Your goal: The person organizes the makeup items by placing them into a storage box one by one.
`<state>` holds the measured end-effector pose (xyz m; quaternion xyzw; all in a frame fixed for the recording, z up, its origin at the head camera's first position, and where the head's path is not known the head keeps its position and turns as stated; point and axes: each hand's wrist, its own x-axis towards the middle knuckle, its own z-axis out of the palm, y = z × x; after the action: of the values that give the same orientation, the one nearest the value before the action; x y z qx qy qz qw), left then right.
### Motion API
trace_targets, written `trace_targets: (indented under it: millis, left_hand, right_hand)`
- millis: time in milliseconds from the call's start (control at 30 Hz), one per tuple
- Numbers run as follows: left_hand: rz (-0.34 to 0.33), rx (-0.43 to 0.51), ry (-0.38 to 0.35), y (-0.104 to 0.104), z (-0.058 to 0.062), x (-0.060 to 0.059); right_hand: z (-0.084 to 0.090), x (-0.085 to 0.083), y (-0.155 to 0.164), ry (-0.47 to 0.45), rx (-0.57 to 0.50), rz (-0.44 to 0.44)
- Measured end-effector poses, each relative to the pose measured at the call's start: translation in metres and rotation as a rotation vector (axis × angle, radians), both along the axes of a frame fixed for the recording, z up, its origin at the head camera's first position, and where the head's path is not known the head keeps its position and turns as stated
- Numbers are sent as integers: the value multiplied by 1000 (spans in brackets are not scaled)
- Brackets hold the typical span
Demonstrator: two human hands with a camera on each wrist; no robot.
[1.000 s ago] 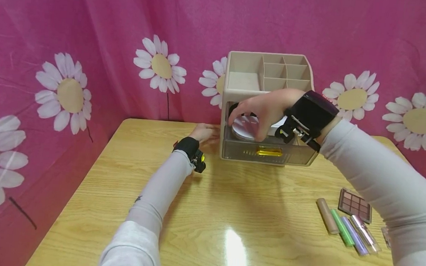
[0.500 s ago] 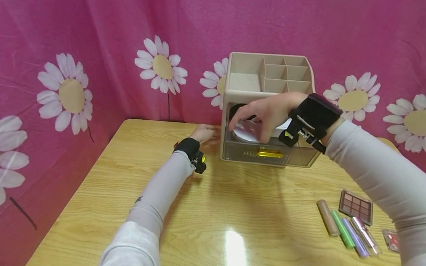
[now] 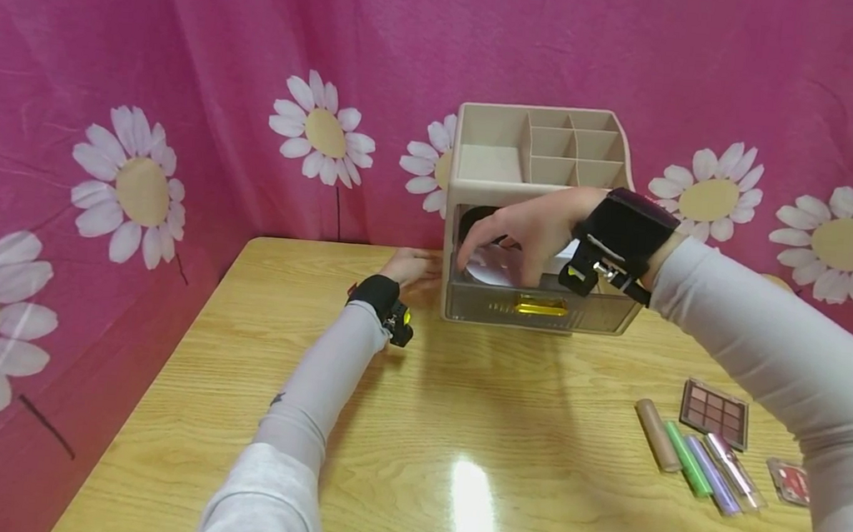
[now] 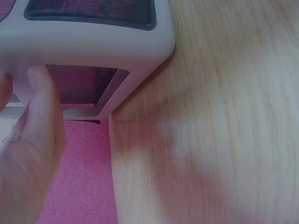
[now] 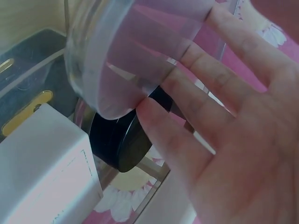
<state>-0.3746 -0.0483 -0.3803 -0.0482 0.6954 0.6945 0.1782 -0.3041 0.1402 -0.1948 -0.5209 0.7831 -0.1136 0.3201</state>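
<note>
A beige makeup organizer [image 3: 470, 191] stands at the back of the table, its smoky drawer [image 3: 469, 303] with a gold handle pulled out. Over the drawer, my right hand [image 3: 538, 225] holds a round jar with a translucent lid [image 3: 492, 269], thumb and fingers spread around its rim. In the right wrist view the fingertips touch the edge of this lid. Beside it in the drawer are a black round container [image 5: 110, 140] and a white box [image 5: 51, 163]. My left hand [image 3: 413, 267] rests against the organizer's left side, fingers on the frame by an opening.
On the right of the table lie a brown tube [image 3: 657, 436], a green tube [image 3: 688, 459], a lilac tube [image 3: 712, 476] and a clear pink one [image 3: 734, 471]. An eyeshadow palette [image 3: 716, 414] and a small red compact [image 3: 790, 482] are near them. A pink curtain hangs behind.
My right hand has shifted slightly down with the round jar, which sits a little lower in the drawer. The left hand stays at the organizer's side.
</note>
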Motion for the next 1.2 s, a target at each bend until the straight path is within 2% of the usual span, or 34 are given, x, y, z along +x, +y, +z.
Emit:
trace_targets:
  millis: [433,767,833,967,1033,1067,1200]
  left_hand:
    - [-7,7,-8,-2,6,7]
    - [-14,21,-4,-2,3,3]
    - [-33,47,14,-6,-21,-22]
    - [-64,91,38,-14,-80,-81]
    - [-55,62,30,-12,-87,-90]
    - [-55,57,29,-12,-87,-91]
    - [-49,33,36,-12,-79,-84]
  right_hand:
    - [0,-4,-5,-3,74,30]
    - [-2,-7,-7,-4,112,50]
    - [-3,-8,-9,2,123,55]
    - [-5,-9,-12,28,155,75]
    - [-7,-10,-14,43,165,84]
    - [-8,-10,-14,53,167,85]
    - [-11,-10,-15,87,157,100]
